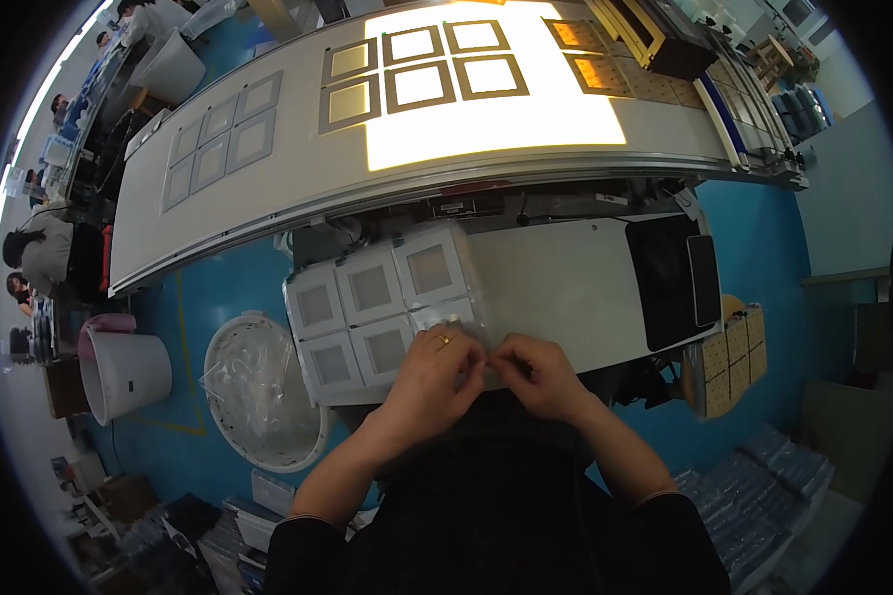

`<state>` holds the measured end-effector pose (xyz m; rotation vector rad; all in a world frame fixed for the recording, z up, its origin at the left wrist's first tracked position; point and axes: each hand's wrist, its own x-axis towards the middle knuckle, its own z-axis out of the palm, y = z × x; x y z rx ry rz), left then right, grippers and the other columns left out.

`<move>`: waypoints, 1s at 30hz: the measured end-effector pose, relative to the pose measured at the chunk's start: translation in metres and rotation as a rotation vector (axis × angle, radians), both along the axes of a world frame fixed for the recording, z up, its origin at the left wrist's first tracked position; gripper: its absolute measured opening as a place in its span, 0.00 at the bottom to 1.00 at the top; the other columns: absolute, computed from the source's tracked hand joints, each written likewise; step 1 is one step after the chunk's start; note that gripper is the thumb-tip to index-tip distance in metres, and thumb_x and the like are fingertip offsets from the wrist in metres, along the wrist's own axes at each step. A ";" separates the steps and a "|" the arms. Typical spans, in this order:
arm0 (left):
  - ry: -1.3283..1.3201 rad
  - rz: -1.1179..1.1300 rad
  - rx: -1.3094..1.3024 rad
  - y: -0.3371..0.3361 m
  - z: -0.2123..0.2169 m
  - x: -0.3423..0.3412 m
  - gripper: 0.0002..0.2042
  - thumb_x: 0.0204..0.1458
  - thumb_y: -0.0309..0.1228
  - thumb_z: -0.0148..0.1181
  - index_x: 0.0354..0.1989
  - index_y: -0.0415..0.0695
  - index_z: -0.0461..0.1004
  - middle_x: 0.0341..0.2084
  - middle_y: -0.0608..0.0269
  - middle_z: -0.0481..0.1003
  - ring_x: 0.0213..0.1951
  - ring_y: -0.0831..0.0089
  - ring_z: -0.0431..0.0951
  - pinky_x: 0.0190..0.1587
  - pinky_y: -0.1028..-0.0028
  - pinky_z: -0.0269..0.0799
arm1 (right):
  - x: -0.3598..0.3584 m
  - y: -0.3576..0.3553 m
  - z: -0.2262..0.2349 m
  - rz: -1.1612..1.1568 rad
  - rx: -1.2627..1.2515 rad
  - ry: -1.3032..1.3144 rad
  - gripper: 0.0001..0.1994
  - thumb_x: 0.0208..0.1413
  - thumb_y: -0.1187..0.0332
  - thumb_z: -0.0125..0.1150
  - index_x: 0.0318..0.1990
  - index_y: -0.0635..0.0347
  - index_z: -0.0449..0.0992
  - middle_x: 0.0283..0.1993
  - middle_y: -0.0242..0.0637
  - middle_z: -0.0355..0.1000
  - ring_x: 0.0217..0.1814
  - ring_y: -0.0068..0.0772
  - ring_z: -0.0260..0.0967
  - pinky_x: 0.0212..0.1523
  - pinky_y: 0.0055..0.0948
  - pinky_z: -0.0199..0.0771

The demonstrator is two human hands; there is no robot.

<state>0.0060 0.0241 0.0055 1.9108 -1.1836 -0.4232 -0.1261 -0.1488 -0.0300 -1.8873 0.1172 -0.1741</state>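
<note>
A pale sheet of square frames (371,282) with grey centres lies at the left of the small white table (551,273). Clear plastic seems to wrap around it. My left hand (435,375), with a ring on one finger, rests over the near right corner of this sheet, its fingers curled together. Close beside it, my right hand (538,375) is pinched at the table's near edge, and the fingertips of both hands almost meet. Whatever lies between the fingertips is too small or hidden to make out.
Beyond the table runs a conveyor (298,178) with a brightly lit patch and grey square frames (419,85). A black mat (660,288) and a phone (703,281) lie to the right. On the left stand a plastic-lined bin (313,436) and a white bucket (134,372). Other people sit far left.
</note>
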 end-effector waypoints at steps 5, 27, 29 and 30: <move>-0.264 0.136 0.054 -0.002 -0.005 0.010 0.06 0.51 0.22 0.66 0.34 0.42 0.75 0.30 0.57 0.74 0.37 0.54 0.76 0.44 0.58 0.68 | -0.010 0.015 -0.025 -0.168 0.444 0.217 0.04 0.69 0.72 0.61 0.41 0.63 0.78 0.33 0.26 0.74 0.34 0.11 0.67 0.33 0.20 0.69; -0.395 0.327 0.195 0.011 -0.021 0.116 0.09 0.57 0.33 0.69 0.31 0.39 0.79 0.28 0.48 0.78 0.37 0.45 0.77 0.42 0.52 0.71 | 0.012 0.001 -0.011 -0.109 0.349 0.405 0.18 0.71 0.61 0.62 0.32 0.67 0.77 0.24 0.31 0.71 0.27 0.20 0.66 0.30 0.28 0.67; -0.362 0.371 0.212 0.021 -0.022 0.141 0.10 0.58 0.33 0.67 0.32 0.38 0.79 0.28 0.46 0.78 0.36 0.44 0.78 0.41 0.52 0.72 | 0.012 -0.001 -0.016 -0.098 0.353 0.399 0.17 0.71 0.62 0.61 0.31 0.67 0.76 0.23 0.31 0.71 0.26 0.20 0.64 0.30 0.28 0.66; -0.327 0.420 0.234 0.028 -0.022 0.151 0.10 0.60 0.33 0.66 0.33 0.37 0.79 0.29 0.44 0.79 0.35 0.42 0.78 0.41 0.53 0.74 | 0.012 -0.001 -0.014 -0.100 0.357 0.396 0.17 0.71 0.62 0.61 0.31 0.67 0.76 0.23 0.31 0.71 0.26 0.20 0.64 0.30 0.28 0.66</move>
